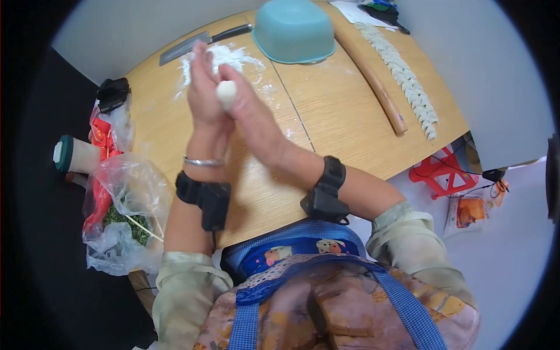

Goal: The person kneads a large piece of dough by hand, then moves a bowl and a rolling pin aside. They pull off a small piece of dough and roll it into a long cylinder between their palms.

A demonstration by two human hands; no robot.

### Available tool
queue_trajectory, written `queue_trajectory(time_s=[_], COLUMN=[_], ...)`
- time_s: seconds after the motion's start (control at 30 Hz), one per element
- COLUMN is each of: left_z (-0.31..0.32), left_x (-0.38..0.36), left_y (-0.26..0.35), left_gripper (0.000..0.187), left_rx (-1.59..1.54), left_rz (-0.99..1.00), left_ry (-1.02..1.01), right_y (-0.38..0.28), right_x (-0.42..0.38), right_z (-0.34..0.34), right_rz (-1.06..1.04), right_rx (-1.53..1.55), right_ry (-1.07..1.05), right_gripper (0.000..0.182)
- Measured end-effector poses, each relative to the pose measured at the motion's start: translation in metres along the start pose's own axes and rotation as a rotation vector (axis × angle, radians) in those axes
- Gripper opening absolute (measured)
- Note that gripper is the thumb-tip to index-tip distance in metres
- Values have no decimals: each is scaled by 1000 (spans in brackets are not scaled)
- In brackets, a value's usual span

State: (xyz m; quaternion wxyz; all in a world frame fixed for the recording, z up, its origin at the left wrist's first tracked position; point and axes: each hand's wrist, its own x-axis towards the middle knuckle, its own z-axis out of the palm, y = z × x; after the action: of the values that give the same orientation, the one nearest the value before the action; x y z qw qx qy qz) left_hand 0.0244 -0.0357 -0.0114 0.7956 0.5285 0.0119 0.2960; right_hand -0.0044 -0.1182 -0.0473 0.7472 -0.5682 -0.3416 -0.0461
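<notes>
A pale piece of dough [227, 93] is pressed between my two palms, its rounded end showing near the thumbs. My left hand [205, 96] stands upright with fingers stretched, its palm against the dough. From the other side my right hand [252, 119] closes against it; its fingers are mostly hidden. Both hands are over the wooden table [262, 192], just in front of a patch of white flour [230, 57]. Behind the flour lies a cleaver [186, 49] with a black handle.
A teal basin [294, 32] sits upside down at the back. Right of it lie a wooden rolling pin [373, 81] and a long row of overlapping white dough pieces [402, 76]. Plastic bags [131, 189] with chopped greens are at the left edge. A red stool [444, 175] stands below right.
</notes>
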Motion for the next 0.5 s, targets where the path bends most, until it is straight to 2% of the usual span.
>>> queue_trajectory(time_s=[0.13,0.2,0.23,0.27,0.3,0.37,0.4,0.43,0.47,0.5], left_z=[-10,9,17,25,30,32,32,29,26,20], left_x=[-15,-46,-61,-78,-86,-86,-85,-76,-64,-49], left_y=[-1,-7,-11,-17,-20,-24,-25,-16,-7,1], left_gripper=[57,60,60,60,60,60,61,62,62,61], left_rx=[135,95,85,244,403,372,355,207,209,95], left_rz=[-16,-135,-135,4,145,144,142,-30,-29,-116], left_ry=[-83,-292,-282,-363,-444,-431,-420,-413,-410,-251], right_y=[-1,10,18,23,16,4,-1,-4,-7,-6], right_x=[-1,18,30,36,37,43,41,35,27,20], right_z=[-2,-34,-50,-61,-67,-75,-72,-65,-55,-41], right_rz=[-69,160,123,88,91,194,193,156,117,159], right_rx=[-138,-7,-41,-77,-89,163,159,7,-140,15], right_ry=[-38,-5,86,179,174,170,169,21,-127,-144], right_gripper=[60,60,58,56,56,66,66,67,68,70])
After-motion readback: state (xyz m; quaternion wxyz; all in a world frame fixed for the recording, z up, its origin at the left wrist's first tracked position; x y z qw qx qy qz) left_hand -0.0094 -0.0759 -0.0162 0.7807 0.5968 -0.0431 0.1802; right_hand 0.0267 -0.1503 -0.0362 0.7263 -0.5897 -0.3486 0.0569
